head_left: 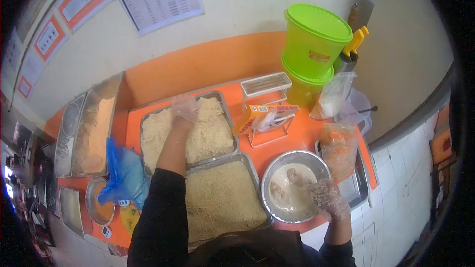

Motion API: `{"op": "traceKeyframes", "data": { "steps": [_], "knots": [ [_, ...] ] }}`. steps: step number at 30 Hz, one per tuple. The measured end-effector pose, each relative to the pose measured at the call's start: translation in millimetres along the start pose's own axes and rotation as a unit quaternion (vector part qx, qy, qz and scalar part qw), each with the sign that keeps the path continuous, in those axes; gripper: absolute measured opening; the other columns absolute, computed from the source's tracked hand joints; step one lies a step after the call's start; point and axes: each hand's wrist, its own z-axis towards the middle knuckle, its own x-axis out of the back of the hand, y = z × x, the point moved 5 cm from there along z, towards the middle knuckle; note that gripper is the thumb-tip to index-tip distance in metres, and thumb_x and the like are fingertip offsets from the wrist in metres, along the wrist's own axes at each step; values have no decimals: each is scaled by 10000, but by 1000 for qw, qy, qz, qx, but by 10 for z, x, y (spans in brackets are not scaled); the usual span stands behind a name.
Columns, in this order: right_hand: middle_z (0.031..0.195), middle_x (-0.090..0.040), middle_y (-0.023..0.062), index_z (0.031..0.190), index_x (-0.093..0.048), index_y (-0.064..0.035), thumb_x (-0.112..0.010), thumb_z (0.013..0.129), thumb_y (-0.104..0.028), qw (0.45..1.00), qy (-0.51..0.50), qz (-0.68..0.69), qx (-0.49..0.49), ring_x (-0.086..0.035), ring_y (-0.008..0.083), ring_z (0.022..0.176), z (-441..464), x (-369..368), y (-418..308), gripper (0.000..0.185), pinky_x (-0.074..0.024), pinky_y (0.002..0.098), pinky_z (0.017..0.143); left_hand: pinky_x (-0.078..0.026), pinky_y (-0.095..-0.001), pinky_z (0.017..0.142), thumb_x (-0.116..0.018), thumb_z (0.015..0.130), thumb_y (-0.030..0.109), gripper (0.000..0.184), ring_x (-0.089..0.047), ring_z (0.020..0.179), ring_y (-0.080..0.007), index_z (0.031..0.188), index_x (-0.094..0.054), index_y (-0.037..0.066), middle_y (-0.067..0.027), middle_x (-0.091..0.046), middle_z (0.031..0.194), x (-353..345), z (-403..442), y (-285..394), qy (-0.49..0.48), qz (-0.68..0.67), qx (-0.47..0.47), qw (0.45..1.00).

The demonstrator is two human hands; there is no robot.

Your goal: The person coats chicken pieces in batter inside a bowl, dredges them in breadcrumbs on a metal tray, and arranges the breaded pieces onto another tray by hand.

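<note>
My left hand [184,109], in a clear glove, lies with its fingers stretched over the pale, crumb-coated pieces [210,128] in the far metal tray [235,139]. My right hand [327,198], also gloved and caked with wet batter and crumbs, is at the right rim of the steel bowl [268,167]. Its fingers are loosely apart, and nothing shows in them. Inside the bowl, a few pieces [280,194] sit in whitish batter [292,207]. The near tray [253,163] contains loose crumbs [222,195].
Orange-filled and white-powdered bins [99,133] stand at the left, beside a blue plastic bag [126,168] and a small bowl [90,200]. A wire rack with a box [252,118], green tubs [316,39] and a bag of orange pieces [339,150] are at the right.
</note>
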Motion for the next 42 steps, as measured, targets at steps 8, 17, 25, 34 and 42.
{"op": "traceKeyframes", "data": {
  "steps": [8,17,25,34,42],
  "knots": [
    [800,-645,106,867,-636,-37,-588,830,-160,956,48,-270,104,-630,202,734,217,63,-355,137,-501,286,651,-272,-384,1042,-496,798,226,392,-454,1196,-276,1146,-552,54,-160,-524,1227,37,78,-13,-163,-33,29,986],
    [926,-634,219,910,-675,-44,-443,891,-418,882,-53,-466,-59,-607,349,914,542,-481,-65,441,-446,436,830,-278,-371,1033,-405,858,190,498,-413,1211,-298,1291,-404,-55,-163,-464,1306,1484,-1758,-351,305,-291,14,906],
    [962,-628,211,948,-661,-41,-388,902,-423,857,-94,-507,-3,-599,347,935,606,-560,3,472,-439,432,854,-433,-318,775,-536,852,198,205,-540,824,-203,886,-577,1,-72,-560,817,903,-4334,-1139,301,-603,333,659],
    [1064,-613,123,1092,-599,-94,-455,891,-267,858,-61,-496,119,-576,270,987,555,-498,298,302,-428,395,888,-457,-333,764,-518,862,440,435,-574,842,-211,1031,-535,40,-95,-605,926,509,-5495,-761,313,-582,511,549],
    [1173,-568,119,1184,-540,-95,-462,892,-304,880,-299,-358,86,-521,243,1092,108,-799,472,368,-391,368,941,-463,-338,769,-521,889,384,370,-568,824,-215,993,-515,29,-76,-582,875,53,-5772,-781,237,-476,561,635]
  ]
}}
